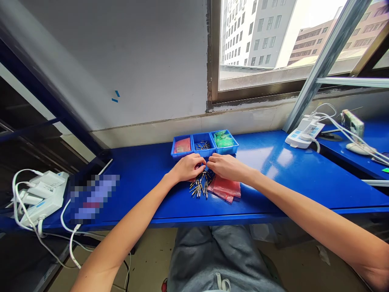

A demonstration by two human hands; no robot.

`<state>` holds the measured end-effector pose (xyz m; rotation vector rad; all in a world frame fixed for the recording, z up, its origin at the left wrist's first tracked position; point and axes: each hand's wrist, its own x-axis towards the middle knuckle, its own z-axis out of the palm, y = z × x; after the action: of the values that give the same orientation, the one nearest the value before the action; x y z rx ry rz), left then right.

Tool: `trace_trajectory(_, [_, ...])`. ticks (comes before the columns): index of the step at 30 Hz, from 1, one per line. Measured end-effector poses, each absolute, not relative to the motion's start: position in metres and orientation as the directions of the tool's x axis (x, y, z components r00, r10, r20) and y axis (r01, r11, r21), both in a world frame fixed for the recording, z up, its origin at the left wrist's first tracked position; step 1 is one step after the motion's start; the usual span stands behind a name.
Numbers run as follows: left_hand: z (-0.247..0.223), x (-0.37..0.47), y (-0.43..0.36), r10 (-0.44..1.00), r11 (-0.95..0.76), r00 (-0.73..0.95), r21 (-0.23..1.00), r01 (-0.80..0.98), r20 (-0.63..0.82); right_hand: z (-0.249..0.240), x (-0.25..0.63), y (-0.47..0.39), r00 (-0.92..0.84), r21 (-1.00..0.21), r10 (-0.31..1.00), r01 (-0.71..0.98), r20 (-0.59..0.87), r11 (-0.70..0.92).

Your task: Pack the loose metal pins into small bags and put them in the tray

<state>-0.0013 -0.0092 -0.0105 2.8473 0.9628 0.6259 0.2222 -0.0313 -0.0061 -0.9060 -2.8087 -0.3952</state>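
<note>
Toward the middle of the blue table (142, 178), as the head camera sees it, the left hand (191, 167) and the right hand (226, 166) come close together over a loose pile of slim metal pins (199, 186). The left hand has its fingers curled toward the thumb, while the right hand is bent in from the right with its fingers bunched; whether either one pinches a pin is too small to tell. The metal pins lie just below the fingertips, spread toward the near edge and pointing various ways. Right of the pile, partly under the right hand, are flat red bags (226, 187), overlapping one another. Just beyond the hands, three blue bins stand side by side: the left bin (181, 154) holds a red packet (182, 145), the middle bin (204, 154) small dark metal pieces (202, 145), and the right bin (227, 150) crumpled green packets (223, 139). Well apart on the far right sits a white power strip (304, 133) with cables plugged in; at the near left is another power strip (45, 192), beside a pixelated object (95, 198). Behind the table rise a pale wall (152, 61) and, to the right, a window (214, 65) facing tall buildings (258, 32).
</note>
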Motion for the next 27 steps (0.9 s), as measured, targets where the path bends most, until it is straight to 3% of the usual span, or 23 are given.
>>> trace_trajectory(12, [-0.008, -0.001, -0.012, 0.611, -0.789, 0.715, 0.186, 0.586, 0.339, -0.007, 0.219, -0.03, -0.746, 0.105, 0.63, 0.659, 0.216, 0.744])
trace_trajectory(21, [-0.009, -0.002, -0.011, 0.608, -0.79, 0.713, 0.178, 0.586, 0.35, -0.017, 0.215, -0.026, -0.646, -0.16, 0.699, 0.689, 0.306, 0.707])
trace_trajectory(27, [-0.009, -0.002, -0.01, 0.608, -0.791, 0.713, 0.181, 0.585, 0.35, -0.017, 0.213, -0.023, -0.553, -0.414, 0.765, 0.644, 0.329, 0.644])
